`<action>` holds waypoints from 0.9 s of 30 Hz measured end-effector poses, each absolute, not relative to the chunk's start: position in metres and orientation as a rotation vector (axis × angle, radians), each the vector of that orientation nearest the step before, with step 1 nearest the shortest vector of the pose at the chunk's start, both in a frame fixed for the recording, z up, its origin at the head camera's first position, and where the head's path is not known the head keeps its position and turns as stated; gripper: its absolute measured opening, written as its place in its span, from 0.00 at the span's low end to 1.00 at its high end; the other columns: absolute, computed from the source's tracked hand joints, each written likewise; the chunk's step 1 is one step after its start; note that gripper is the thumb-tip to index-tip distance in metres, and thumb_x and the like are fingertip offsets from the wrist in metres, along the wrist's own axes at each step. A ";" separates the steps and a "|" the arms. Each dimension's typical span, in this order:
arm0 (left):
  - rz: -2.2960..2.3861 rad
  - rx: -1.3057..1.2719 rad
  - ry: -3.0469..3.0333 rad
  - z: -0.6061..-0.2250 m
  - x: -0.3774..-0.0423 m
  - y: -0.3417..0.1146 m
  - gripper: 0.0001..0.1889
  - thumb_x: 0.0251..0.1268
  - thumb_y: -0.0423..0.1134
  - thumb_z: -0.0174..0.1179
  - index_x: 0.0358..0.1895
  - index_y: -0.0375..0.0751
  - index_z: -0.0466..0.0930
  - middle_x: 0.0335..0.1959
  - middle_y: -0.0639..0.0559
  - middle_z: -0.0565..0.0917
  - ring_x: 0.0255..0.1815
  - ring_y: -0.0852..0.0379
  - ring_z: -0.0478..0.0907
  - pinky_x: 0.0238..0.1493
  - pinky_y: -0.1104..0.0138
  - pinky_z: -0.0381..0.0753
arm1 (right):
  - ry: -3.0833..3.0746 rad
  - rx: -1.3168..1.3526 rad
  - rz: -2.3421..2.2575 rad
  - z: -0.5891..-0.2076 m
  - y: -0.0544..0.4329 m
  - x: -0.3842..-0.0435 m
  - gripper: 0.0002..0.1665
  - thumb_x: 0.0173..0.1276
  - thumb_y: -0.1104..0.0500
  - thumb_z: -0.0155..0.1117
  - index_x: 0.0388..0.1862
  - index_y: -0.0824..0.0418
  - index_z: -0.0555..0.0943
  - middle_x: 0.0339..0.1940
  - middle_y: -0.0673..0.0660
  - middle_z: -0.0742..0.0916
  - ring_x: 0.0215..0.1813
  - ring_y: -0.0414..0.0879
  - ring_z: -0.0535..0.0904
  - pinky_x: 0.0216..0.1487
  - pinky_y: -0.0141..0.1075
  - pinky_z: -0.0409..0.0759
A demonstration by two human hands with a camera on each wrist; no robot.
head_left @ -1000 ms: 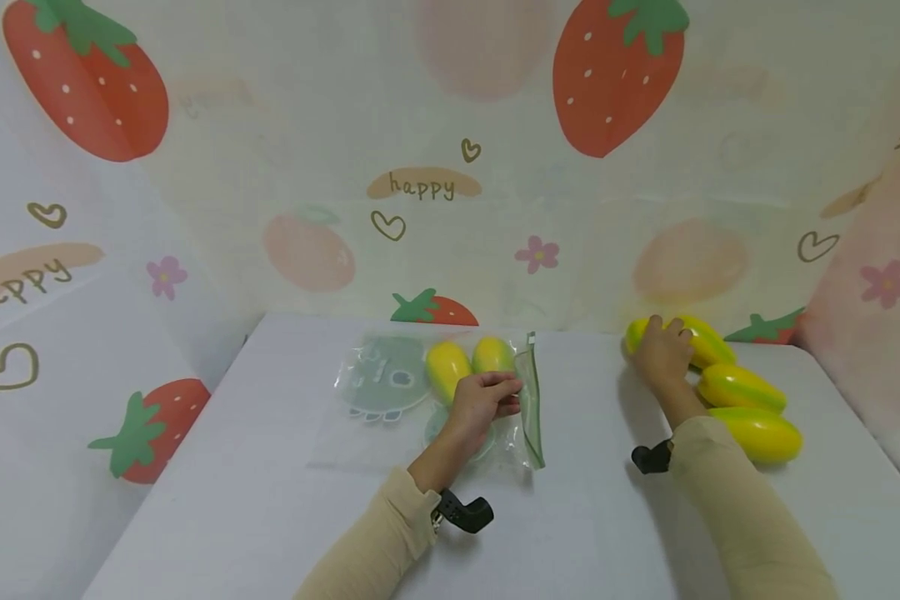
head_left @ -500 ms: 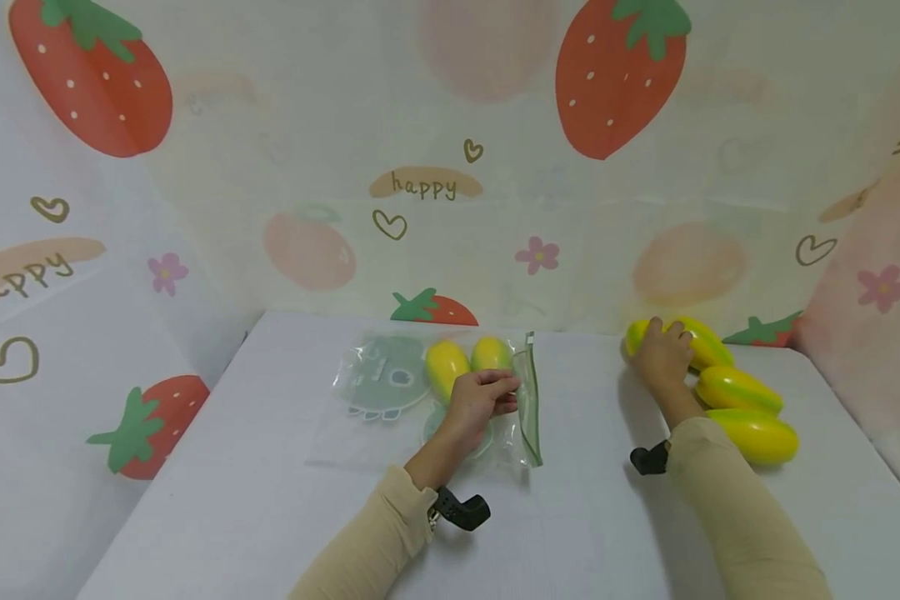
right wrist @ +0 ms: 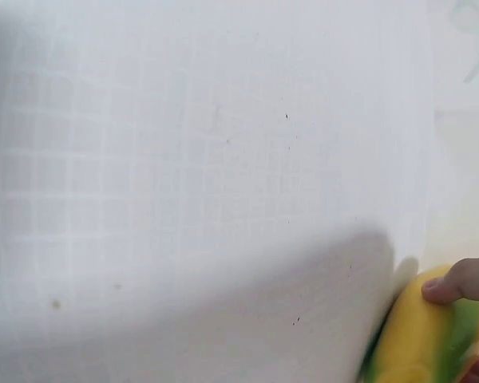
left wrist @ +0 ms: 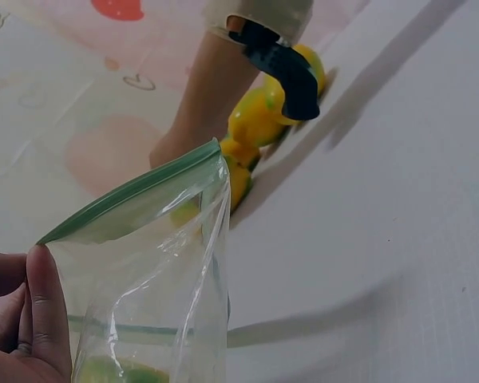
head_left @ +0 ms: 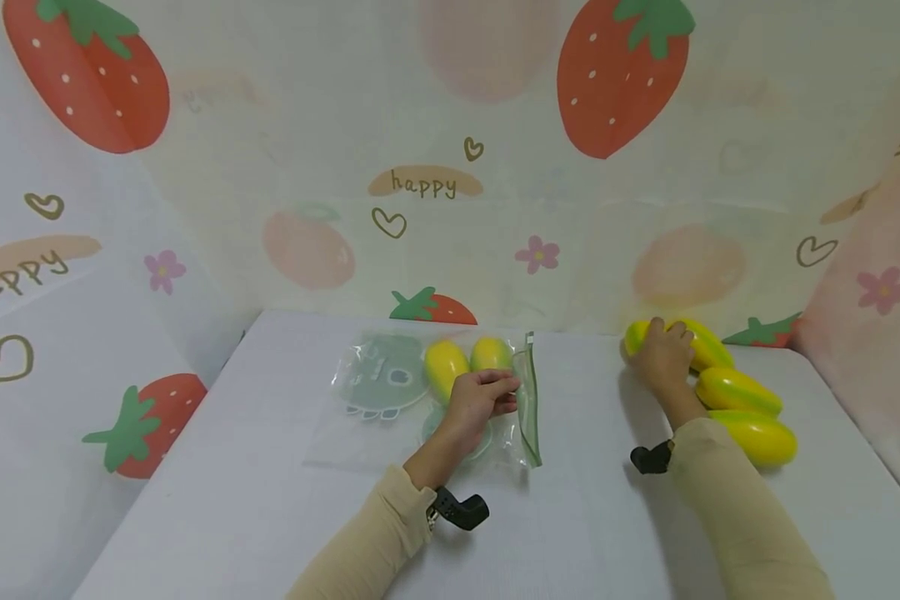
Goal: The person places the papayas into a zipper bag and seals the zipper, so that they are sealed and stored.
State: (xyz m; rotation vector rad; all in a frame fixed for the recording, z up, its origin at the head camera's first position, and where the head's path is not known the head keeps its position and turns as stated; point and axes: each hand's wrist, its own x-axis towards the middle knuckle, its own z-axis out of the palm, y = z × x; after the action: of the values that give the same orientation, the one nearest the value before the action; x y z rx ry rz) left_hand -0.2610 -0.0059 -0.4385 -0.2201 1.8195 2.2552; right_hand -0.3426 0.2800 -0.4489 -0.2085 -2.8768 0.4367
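Note:
In the head view my left hand (head_left: 480,404) pinches the rim of a clear zip bag (head_left: 375,446) with a green closing strip. Two yellow-green mangoes (head_left: 446,367) lie inside the bag, partly behind that hand. The left wrist view shows thumb and fingers on the edge of the bag's mouth (left wrist: 136,187), which gapes. At the table's far right, my right hand (head_left: 663,354) grips another mango (head_left: 633,335). Its thumb (right wrist: 451,286) presses on that mango's side in the right wrist view; the other fingers are mostly hidden.
More mangoes sit just right of the right hand: one at the back (head_left: 708,343), one in the middle (head_left: 742,392) and one in front (head_left: 765,437), partly behind the sleeve. The white table (head_left: 585,500) meets a printed backdrop (head_left: 570,292) behind.
Both hands stay where they were, the left on the bag and the right on the mango. Only a slight shift of the head view shows.

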 end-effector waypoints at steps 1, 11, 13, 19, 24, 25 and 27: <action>2.254 -0.219 1.817 -0.438 -0.261 -0.006 0.15 0.65 0.32 0.62 0.52 0.27 0.80 0.28 0.54 0.81 0.24 0.62 0.78 0.32 0.73 0.85 | -2.868 -0.206 0.449 -0.449 0.280 -0.342 0.34 0.65 0.53 0.61 0.55 0.80 0.64 0.47 0.80 0.69 0.51 0.72 0.63 0.49 0.61 0.67; 2.266 -0.208 1.797 -0.438 -0.260 -0.002 0.14 0.64 0.32 0.63 0.51 0.27 0.81 0.27 0.54 0.80 0.23 0.63 0.78 0.32 0.73 0.85 | -2.866 -0.172 0.684 -0.446 0.276 -0.330 0.43 0.59 0.58 0.67 0.66 0.79 0.60 0.58 0.83 0.66 0.59 0.74 0.61 0.60 0.63 0.64; 2.270 -0.210 1.794 -0.438 -0.260 -0.001 0.14 0.64 0.32 0.63 0.50 0.28 0.81 0.27 0.54 0.80 0.23 0.63 0.78 0.32 0.73 0.85 | -2.871 -0.171 0.730 -0.444 0.274 -0.327 0.44 0.59 0.59 0.68 0.67 0.78 0.60 0.60 0.83 0.65 0.61 0.74 0.61 0.62 0.63 0.65; 2.273 -0.211 1.790 -0.439 -0.259 -0.003 0.16 0.65 0.32 0.62 0.53 0.26 0.80 0.27 0.56 0.80 0.23 0.63 0.77 0.30 0.73 0.85 | -2.865 -0.142 0.836 -0.440 0.267 -0.319 0.43 0.60 0.59 0.69 0.68 0.76 0.61 0.61 0.81 0.67 0.60 0.72 0.64 0.61 0.62 0.69; 2.274 -0.218 1.791 -0.439 -0.260 -0.005 0.15 0.64 0.31 0.62 0.52 0.26 0.80 0.26 0.56 0.80 0.23 0.63 0.77 0.29 0.74 0.84 | -2.862 -0.082 0.909 -0.436 0.264 -0.312 0.44 0.60 0.56 0.69 0.68 0.75 0.62 0.61 0.80 0.69 0.59 0.70 0.66 0.60 0.62 0.70; 2.276 -0.221 1.791 -0.440 -0.260 -0.005 0.15 0.64 0.31 0.63 0.52 0.26 0.80 0.26 0.55 0.80 0.22 0.63 0.77 0.29 0.75 0.84 | -2.863 -0.075 0.930 -0.435 0.263 -0.311 0.44 0.60 0.55 0.69 0.68 0.75 0.61 0.61 0.79 0.69 0.59 0.70 0.66 0.60 0.61 0.71; 2.282 -0.224 1.792 -0.440 -0.260 -0.005 0.14 0.64 0.31 0.63 0.51 0.27 0.81 0.25 0.55 0.80 0.22 0.63 0.77 0.29 0.75 0.84 | -2.871 -0.064 0.974 -0.434 0.261 -0.308 0.45 0.61 0.54 0.69 0.69 0.75 0.61 0.62 0.78 0.70 0.60 0.69 0.67 0.61 0.61 0.71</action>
State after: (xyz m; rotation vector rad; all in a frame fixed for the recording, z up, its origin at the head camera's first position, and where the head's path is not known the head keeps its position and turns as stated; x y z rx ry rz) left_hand -0.2605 -0.0053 -0.4399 -0.2243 1.7918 2.2819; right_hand -0.3083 0.2615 -0.4336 -0.0639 -2.8712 0.9744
